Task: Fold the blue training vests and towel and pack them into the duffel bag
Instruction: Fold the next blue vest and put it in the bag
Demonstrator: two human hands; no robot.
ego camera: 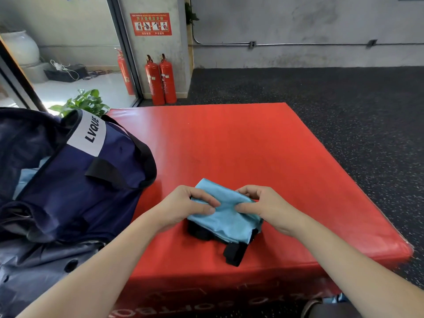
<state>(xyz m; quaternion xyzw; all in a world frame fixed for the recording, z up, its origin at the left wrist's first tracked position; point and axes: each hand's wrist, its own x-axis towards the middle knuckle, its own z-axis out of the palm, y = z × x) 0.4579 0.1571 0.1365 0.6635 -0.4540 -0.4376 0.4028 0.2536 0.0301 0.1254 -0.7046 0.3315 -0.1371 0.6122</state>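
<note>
Your left hand (183, 207) and right hand (263, 206) pinch the folded blue vest (226, 220): light, limp, slippery fabric; grip both layered edges together

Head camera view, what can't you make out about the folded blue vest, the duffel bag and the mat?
- Folded blue vest: its middle is covered by the left hand and right hand.
- Duffel bag: cut off by the left edge; inside only a pale blue patch shows.
- Red mat: front lettering is upside down and cropped.
</note>
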